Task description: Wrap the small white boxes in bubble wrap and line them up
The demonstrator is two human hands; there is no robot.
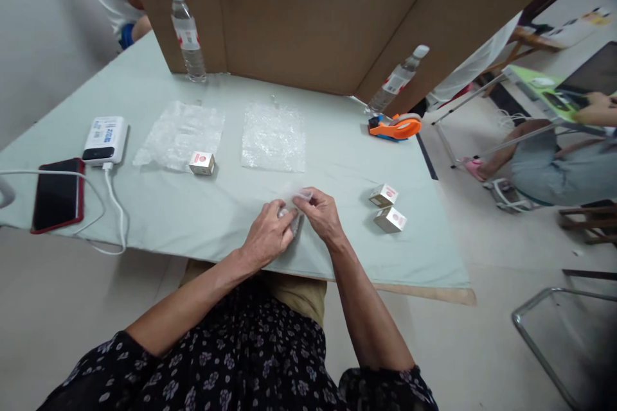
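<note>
Near the front edge of the table, my left hand [270, 231] is closed on a small bundle of bubble wrap [297, 223]. Thumb and fingers of my right hand [319, 212] pinch the upper edge of the same wrap. What the bundle contains, if anything, is hidden. Beyond my hands lies a flat sheet of bubble wrap [273, 138]. Left of it rests more bubble wrap [180, 135], with a small box [202, 163] at its front corner. Two more small boxes [384, 195] sit close together to the right of my hands.
An orange tape dispenser [396, 127] lies at the right edge. Two water bottles, one left [187, 38] and one right [398, 80], stand before a tall cardboard panel [308, 13]. A power bank [106, 139], phone [58, 196] and white cable [117, 205] occupy the left. Other people sit nearby.
</note>
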